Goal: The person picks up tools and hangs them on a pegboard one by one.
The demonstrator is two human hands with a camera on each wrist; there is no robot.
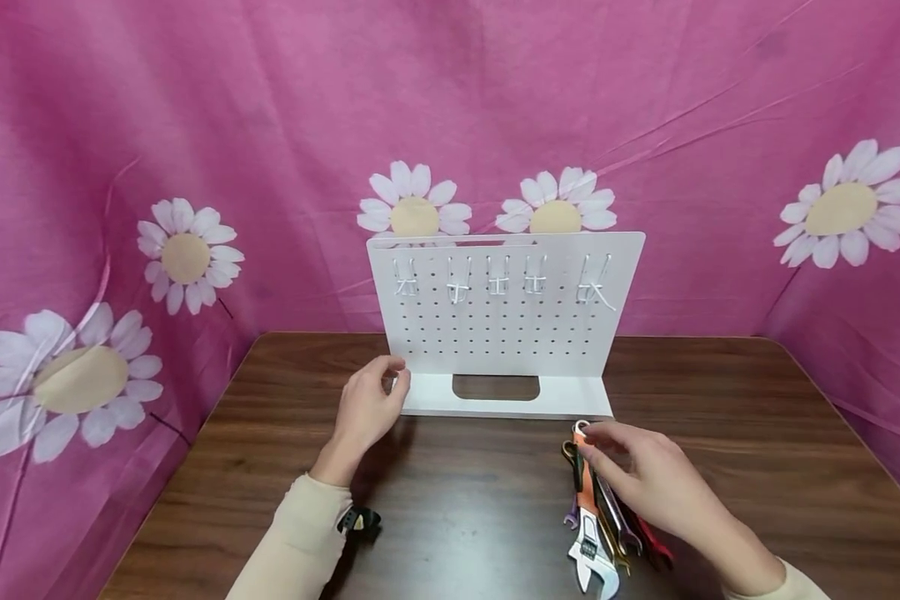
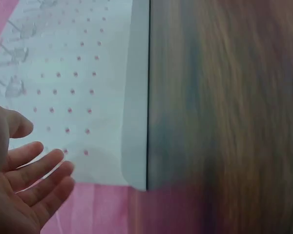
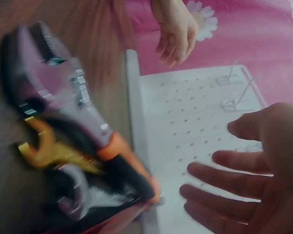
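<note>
A white pegboard (image 1: 487, 329) with several wire hooks (image 1: 498, 285) stands upright on the table. My left hand (image 1: 366, 404) is by its lower left corner, fingers loosely bent; in the left wrist view the palm shows with nothing in it. To the right, just in front of the pegboard's base, lies a bunch of wrenches. On top is an adjustable wrench (image 1: 587, 496) with an orange and black handle, its jaw end towards me. My right hand (image 1: 648, 475) hovers over the bunch, fingertips overlapping the handle in the head view; the right wrist view shows its fingers (image 3: 224, 180) spread and holding nothing.
Beneath the adjustable wrench lie a gold wrench (image 3: 63, 153), a red wrench (image 1: 654, 546) and a small purple one (image 1: 572, 515). The wooden table (image 1: 450, 500) ends at a pink curtain (image 1: 307, 125) with daisies. A black device (image 1: 360, 519) sits at the left wrist.
</note>
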